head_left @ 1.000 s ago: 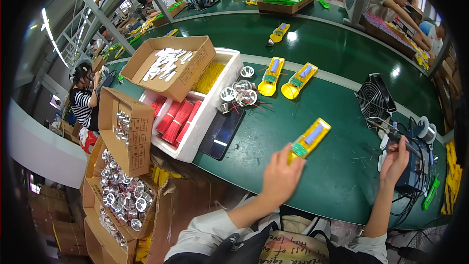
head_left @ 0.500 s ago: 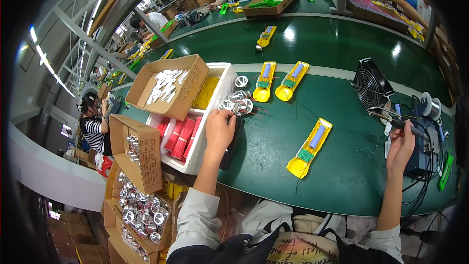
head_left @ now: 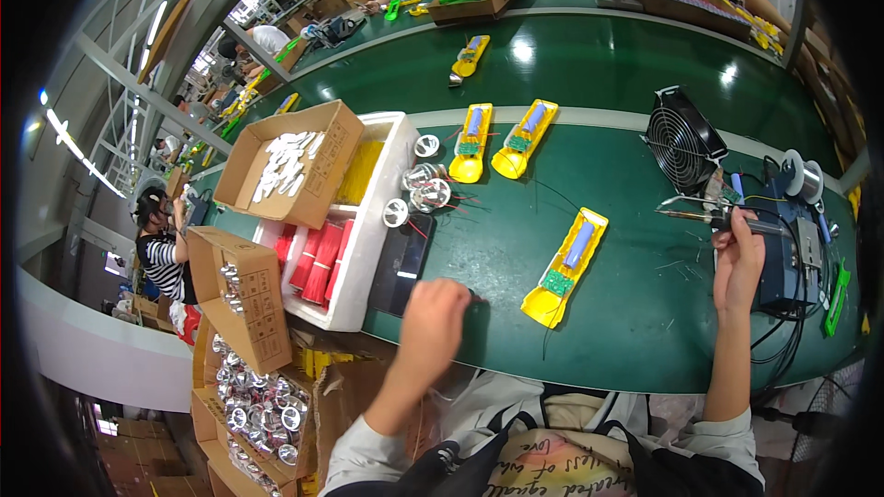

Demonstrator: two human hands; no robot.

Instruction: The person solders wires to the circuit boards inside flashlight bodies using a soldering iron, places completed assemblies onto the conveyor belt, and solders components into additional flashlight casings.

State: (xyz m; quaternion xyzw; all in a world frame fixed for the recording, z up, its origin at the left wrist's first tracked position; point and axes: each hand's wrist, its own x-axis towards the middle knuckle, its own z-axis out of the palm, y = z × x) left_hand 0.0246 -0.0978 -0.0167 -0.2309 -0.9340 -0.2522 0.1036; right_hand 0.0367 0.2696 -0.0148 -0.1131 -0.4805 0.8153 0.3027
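Observation:
My left hand (head_left: 433, 317) is closed above the front of the green bench, beside a dark flat device (head_left: 402, 262). A short reddish bit shows at its fingertips, but what they hold is too blurred to make out. In my right hand (head_left: 739, 262) is a soldering iron (head_left: 692, 215), its metal tip pointing left. Between the hands lies a yellow flashlight housing (head_left: 564, 267) with a blue battery cell and a green circuit board inside. Two similar housings, a yellow housing (head_left: 471, 143) and another yellow housing (head_left: 525, 138), lie farther back. Several silver reflector cups (head_left: 430, 195) with red wires sit left of them.
A white foam box (head_left: 354, 299) with red and yellow wires stands left, a carton of white pieces (head_left: 327, 175) on it. Cartons of reflectors (head_left: 262, 414) are below. Right are a black fan (head_left: 683, 140), a solder spool (head_left: 803, 175) and a blue soldering station (head_left: 787, 267). Co-workers sit beyond.
My left hand has left the reflector cups and come toward the bench's front edge. The soldering iron's tip now reaches out left of its stand. The whole view has shifted slightly.

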